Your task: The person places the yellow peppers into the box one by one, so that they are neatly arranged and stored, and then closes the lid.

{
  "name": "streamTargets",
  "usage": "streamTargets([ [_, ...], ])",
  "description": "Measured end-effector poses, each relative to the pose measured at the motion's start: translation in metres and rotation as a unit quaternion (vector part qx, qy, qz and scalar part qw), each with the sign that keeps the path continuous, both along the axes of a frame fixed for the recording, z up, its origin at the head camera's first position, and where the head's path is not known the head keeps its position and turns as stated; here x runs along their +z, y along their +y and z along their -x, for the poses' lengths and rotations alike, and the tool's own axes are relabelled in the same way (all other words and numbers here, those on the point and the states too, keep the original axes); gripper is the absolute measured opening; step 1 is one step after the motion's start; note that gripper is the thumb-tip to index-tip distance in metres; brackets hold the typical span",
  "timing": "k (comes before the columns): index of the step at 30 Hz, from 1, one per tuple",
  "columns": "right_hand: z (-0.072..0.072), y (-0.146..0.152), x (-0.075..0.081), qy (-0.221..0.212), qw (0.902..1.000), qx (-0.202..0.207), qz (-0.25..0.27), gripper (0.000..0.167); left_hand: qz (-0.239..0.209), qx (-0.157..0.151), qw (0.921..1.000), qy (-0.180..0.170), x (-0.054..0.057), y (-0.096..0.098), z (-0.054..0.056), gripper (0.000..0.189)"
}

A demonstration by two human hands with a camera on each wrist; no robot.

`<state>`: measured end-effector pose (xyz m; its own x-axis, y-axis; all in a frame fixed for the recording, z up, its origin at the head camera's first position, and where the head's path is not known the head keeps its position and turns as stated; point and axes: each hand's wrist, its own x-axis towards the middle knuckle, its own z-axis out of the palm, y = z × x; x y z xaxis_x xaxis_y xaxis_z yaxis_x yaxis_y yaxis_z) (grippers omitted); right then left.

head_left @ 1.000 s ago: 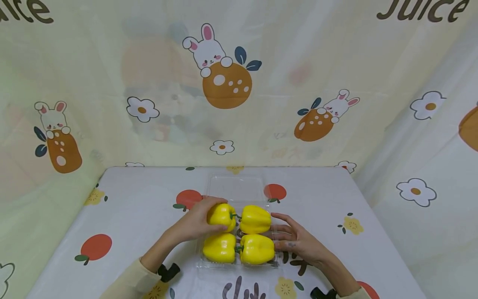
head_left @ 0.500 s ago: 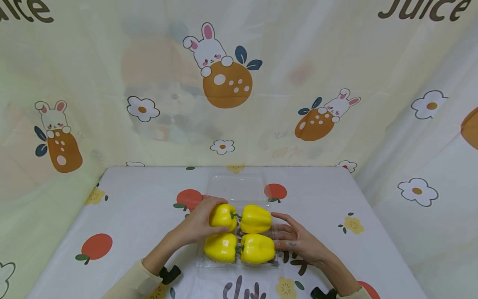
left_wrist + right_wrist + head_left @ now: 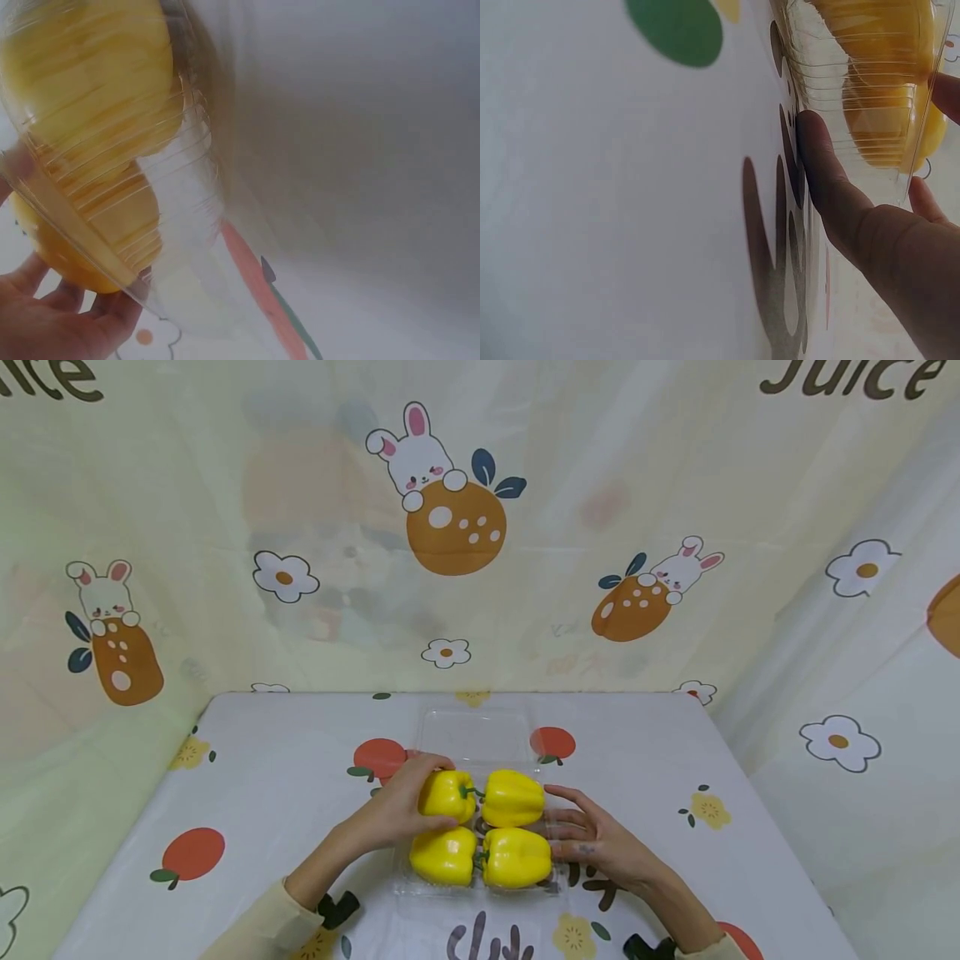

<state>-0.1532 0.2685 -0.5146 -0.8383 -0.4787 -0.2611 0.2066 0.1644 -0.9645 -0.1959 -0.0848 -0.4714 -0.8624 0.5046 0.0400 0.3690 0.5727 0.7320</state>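
Note:
A clear plastic clamshell container [image 3: 408, 887] lies on the table with its lid [image 3: 480, 735] folded back. It holds several yellow bell peppers in two rows. My left hand [image 3: 393, 806] grips the back-left bell pepper [image 3: 450, 795], thumb in front and fingers behind. Its stem points right, towards the back-right bell pepper [image 3: 513, 799]. In the front row sit another bell pepper [image 3: 442, 857] on the left and one more [image 3: 517, 858] on the right. My right hand [image 3: 600, 839] touches the container's right side with extended fingers. In the right wrist view, one finger [image 3: 821, 150] lies against the ribbed wall.
A white cloth [image 3: 270, 827] printed with fruit and flowers covers the table. Behind it hangs a patterned curtain [image 3: 337, 635], with another curtain panel [image 3: 847, 827] on the right. Black straps [image 3: 339, 910] show at both wrists.
The left hand and the back-left bell pepper shift very slightly to the right, then stay in place. The front-left pepper edges right too. The right hand keeps its position.

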Motion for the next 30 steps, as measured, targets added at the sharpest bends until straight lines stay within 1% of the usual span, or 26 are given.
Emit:
streamTargets([
  [6, -0.0002, -0.0008, 0.0004, -0.005, 1.0000, -0.005, -0.001, 0.089, 0.015, -0.006, 0.9998, 0.010, -0.0001, -0.0002, 0.0004, 0.069],
  [10, -0.0001, -0.0006, 0.0008, -0.009, 1.0000, -0.004, 0.001, 0.089, 0.022, -0.008, 0.9997, 0.008, -0.0001, -0.0006, 0.0010, 0.070],
  [19, 0.0002, 0.0000, 0.0005, -0.009, 0.9999, -0.002, 0.011, 0.088, 0.012, -0.016, 0.9998, 0.002, -0.0028, -0.0029, 0.0041, 0.068],
  [25, -0.0003, -0.0003, 0.0003, -0.007, 0.9999, -0.005, 0.013, 0.089, 0.011, -0.028, 0.9995, -0.001, -0.0032, -0.0041, 0.0041, 0.067],
  [30, -0.0004, -0.0001, -0.0006, -0.003, 0.9999, -0.002, 0.010, 0.089, 0.013, -0.019, 0.9996, -0.015, -0.0026, -0.0050, 0.0039, 0.066],
])
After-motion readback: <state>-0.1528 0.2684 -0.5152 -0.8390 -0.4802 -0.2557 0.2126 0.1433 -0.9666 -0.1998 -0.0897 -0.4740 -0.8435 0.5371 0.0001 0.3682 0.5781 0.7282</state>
